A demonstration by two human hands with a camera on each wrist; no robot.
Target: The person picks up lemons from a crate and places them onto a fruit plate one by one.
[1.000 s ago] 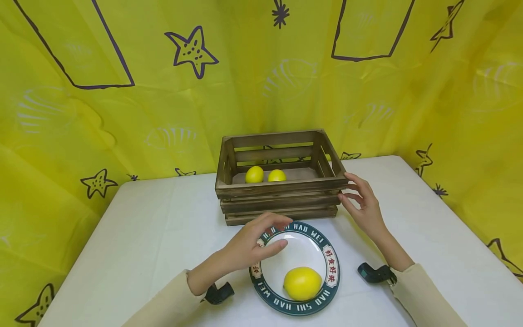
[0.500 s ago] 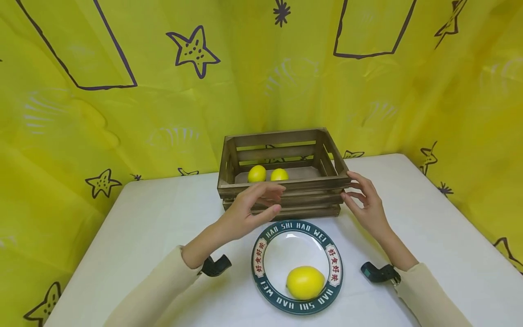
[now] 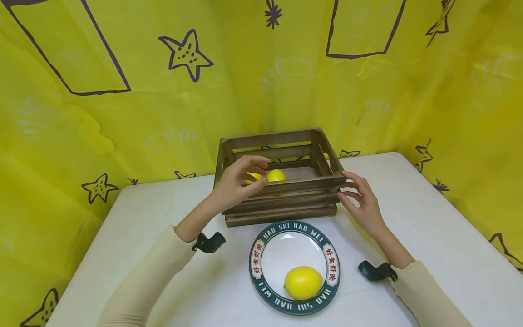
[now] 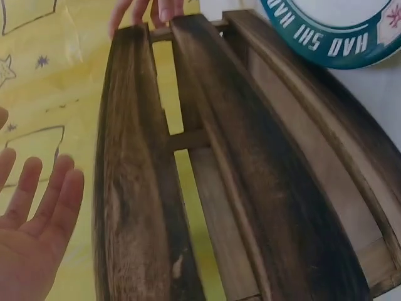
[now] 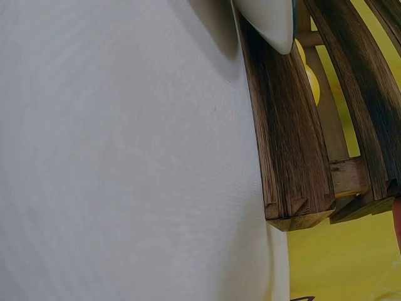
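Note:
My left hand (image 3: 239, 181) hovers over the front rim at the left of a brown slatted wooden crate (image 3: 286, 200), fingers loosely bent with nothing between them. Behind that hand, two lemons lie inside the crate; one lemon (image 3: 276, 175) shows beside the thumb and the other is partly covered. My right hand (image 3: 361, 200) holds the crate's right end, forefinger at the top rim and thumb at a lower slat. In the left wrist view, the left palm (image 4: 28, 251) faces the camera beside the slats, and the right fingertips (image 4: 166, 11) reach the crate's far end.
A green-rimmed white plate (image 3: 295, 247) bearing a larger lemon (image 3: 303, 283) stands just in front of the crate. The white tabletop (image 3: 163, 204) ends against a yellow patterned curtain (image 3: 245, 100). Wrist cameras hang at both sleeves.
My left hand has risen from over the plate, forward and slightly left, to the crate's opening. The right hand has stayed at the crate's end. Plate, lemons and crate keep their places.

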